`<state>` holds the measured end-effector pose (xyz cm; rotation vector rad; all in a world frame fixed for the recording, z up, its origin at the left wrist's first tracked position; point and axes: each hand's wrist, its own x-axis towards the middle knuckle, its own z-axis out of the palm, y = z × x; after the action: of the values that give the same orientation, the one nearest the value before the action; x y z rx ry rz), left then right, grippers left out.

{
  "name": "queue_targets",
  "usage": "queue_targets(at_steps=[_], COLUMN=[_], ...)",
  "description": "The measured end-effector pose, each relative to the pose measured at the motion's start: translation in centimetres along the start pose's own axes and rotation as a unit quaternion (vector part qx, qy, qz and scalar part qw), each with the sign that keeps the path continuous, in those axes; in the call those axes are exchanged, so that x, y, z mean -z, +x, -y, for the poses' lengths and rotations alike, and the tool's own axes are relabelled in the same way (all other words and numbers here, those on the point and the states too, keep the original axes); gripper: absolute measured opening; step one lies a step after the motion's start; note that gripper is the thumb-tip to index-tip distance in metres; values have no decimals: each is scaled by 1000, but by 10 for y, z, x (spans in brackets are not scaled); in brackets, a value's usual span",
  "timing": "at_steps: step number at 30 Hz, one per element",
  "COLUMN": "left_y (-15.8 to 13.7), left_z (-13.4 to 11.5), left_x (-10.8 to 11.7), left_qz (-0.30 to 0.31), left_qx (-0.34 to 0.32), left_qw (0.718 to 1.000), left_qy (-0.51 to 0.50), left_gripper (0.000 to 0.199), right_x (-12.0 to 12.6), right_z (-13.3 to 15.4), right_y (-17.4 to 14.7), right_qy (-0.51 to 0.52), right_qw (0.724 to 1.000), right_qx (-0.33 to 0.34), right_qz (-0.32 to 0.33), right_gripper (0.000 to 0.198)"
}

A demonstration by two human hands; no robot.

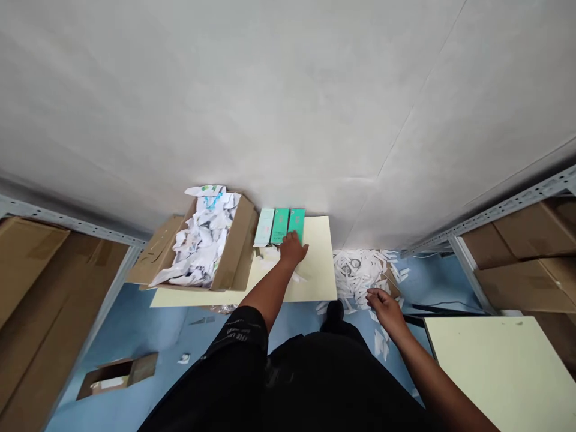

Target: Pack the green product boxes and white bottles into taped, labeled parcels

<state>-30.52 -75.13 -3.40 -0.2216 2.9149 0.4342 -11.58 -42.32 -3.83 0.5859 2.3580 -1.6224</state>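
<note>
My left hand [293,248] reaches to the near end of the rightmost green box [296,221]. Its fingertips touch the box while the thumb stands apart to the right. A second green box [279,225] and a pale white-green box [264,227] lie beside it in a row on a cream tabletop [317,270]. Above the floor to the right of this table hangs my right hand [387,307], fingers loosely bent and apart, with nothing visible in them. Behind its fingertips is a pile of white paper strips [360,279].
An open carton [243,240] full of crumpled printed paper [204,240] stands on the table's left. A grey wall [288,108] rises behind. Shelves with cardboard boxes [526,285] flank both sides. Another cream table [499,360] is at right; a small open carton [119,375] lies on the floor.
</note>
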Motion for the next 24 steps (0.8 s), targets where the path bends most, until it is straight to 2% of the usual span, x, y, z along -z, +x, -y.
queue_targets(at_steps=[4,8,11,15,19,24], left_y=[36,34,29,31,22,-9], left_z=[-14,-14,-11,-11,-9,23], left_x=[-10,-16,-19,-20,-13,19], left_qz=[-19,-19,-13,22,34,53], left_qx=[63,44,50,56,31,-20], left_qw=[997,997,996,996,997,998], left_qy=[34,60,69,70,54,-26], left_gripper=[73,75,80,83,81,81], right_x=[18,30,24,6,-10,-37], right_z=[4,8,16,30,38,40], right_y=[54,93,106,103,80,34], right_qy=[-6,-4,2,1,-7,-53], right_qw=[999,998,997,996,997,997], right_qx=[-10,-33,-33,-21,-9,-10], right_qz=[49,60,75,90,78,60], right_gripper=[41,37,34,36,36,34])
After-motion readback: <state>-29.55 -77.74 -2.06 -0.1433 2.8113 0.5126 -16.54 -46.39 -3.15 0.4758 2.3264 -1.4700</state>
